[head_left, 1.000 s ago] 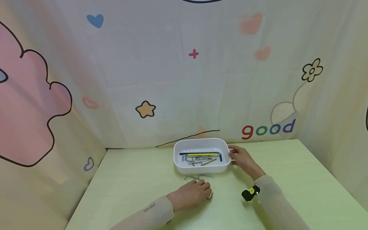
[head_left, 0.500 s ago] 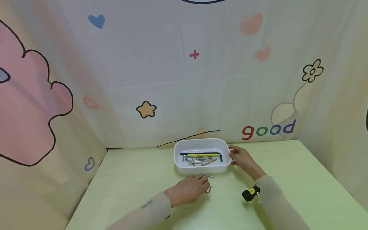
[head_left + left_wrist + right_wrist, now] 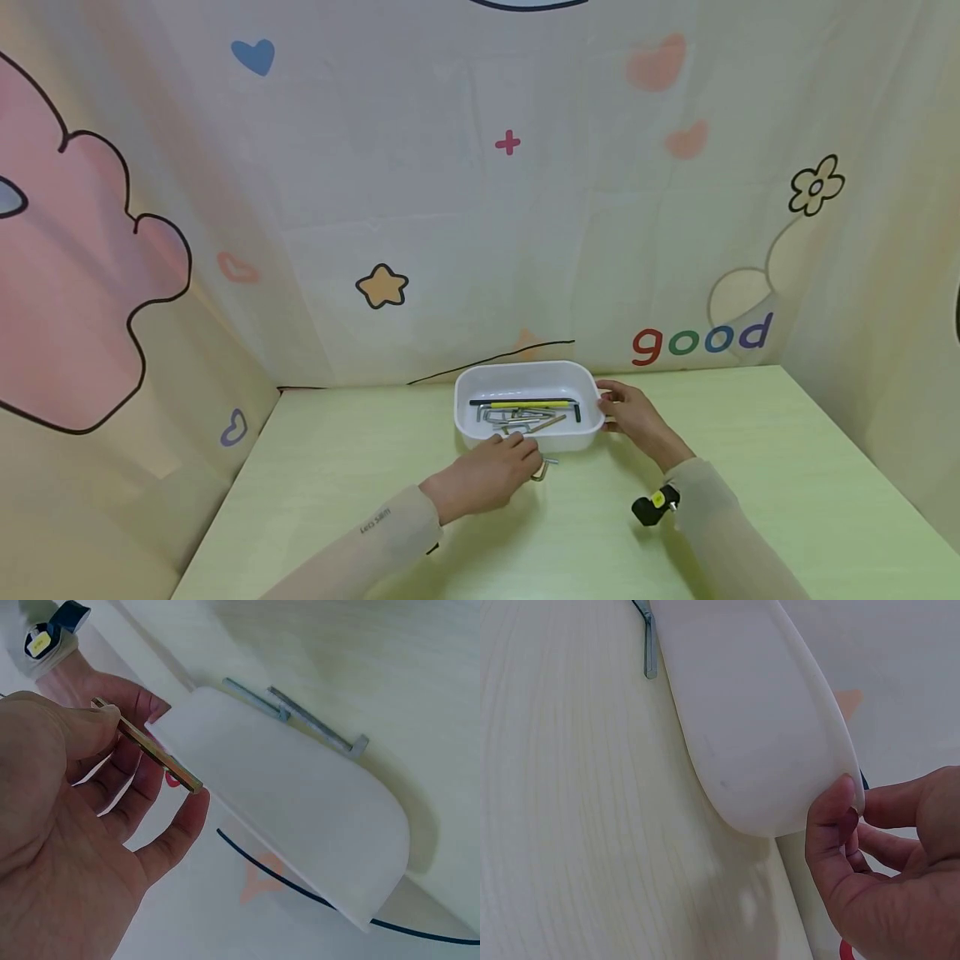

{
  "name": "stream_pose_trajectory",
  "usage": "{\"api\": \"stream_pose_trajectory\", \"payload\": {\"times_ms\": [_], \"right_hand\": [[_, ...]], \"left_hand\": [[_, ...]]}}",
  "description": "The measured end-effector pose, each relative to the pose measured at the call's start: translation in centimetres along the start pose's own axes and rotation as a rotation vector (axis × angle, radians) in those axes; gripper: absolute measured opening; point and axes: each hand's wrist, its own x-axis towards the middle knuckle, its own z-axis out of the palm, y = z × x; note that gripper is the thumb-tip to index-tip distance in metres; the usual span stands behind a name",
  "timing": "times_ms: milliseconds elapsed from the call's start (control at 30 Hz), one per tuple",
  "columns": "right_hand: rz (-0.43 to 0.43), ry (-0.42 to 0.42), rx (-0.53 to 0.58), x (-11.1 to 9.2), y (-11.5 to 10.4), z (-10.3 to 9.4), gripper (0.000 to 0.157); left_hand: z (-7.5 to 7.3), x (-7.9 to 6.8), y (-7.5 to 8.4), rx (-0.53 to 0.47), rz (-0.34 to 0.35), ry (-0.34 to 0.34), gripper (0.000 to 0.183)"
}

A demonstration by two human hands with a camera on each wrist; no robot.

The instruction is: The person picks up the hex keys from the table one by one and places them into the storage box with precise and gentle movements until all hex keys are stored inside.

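My left hand [image 3: 483, 477] pinches a brass-coloured hex key [image 3: 154, 750] between thumb and fingers, just in front of the white plastic bin [image 3: 528, 444]. In the left wrist view the key is raised, overlapping the bin's edge. At the bin's right end, my right hand [image 3: 636, 419] grips the rim with thumb and fingers. Inside lie several hex keys [image 3: 547, 423], mostly silver, along with a longer black one with a yellow sleeve [image 3: 528, 404]. Two silver hex keys [image 3: 311, 721] rest on the table against the bin's front wall, largely hidden by my left hand in the head view.
The pale wood-grain table [image 3: 345, 450] carries the bin near its back edge. Behind it hangs a printed curtain [image 3: 450, 208], with further curtain at both sides. A black wrist camera with a yellow mark [image 3: 656, 504] juts from the right sleeve.
My left hand has moved forward and slightly left, toward the bin's front wall, carrying the brass-coloured hex key. My right hand stays on the rim, and the bin has not visibly shifted.
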Motion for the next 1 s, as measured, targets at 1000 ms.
{"api": "stream_pose_trajectory", "payload": {"times_ms": [1000], "right_hand": [[0.017, -0.001, -0.009, 0.2, 0.1, -0.1, 0.046]], "left_hand": [[-2.6, 1.5, -5.4, -0.032, -0.126, 0.029, 0.012]]}}
